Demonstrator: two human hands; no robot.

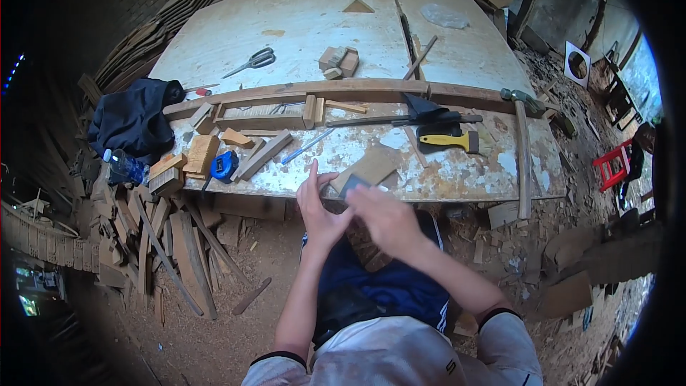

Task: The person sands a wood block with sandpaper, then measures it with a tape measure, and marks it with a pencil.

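Note:
At the front edge of the workbench, my left hand [319, 206] is raised with its fingers stretched and the thumb out toward my right hand. My right hand [387, 223], smeared by motion, has its fingers closed at a small, flat, dark grey sheet [353, 185] that looks like sandpaper. The sheet overlaps the near side of a flat piece of light wood [371, 167] lying at the bench edge. My left fingertips are right beside this wood's left corner. A blue-and-white pen [307, 146] lies just beyond my left hand.
On the workbench [286, 43] lie a long wooden beam [357, 88], a hammer [522, 143], a yellow-handled scraper [450, 141], a blue tape measure [224, 165], scissors [254, 61] and several wood blocks. A water bottle [123, 164] and dark cloth [136, 114] sit left. Wood scraps [182, 250] pile below.

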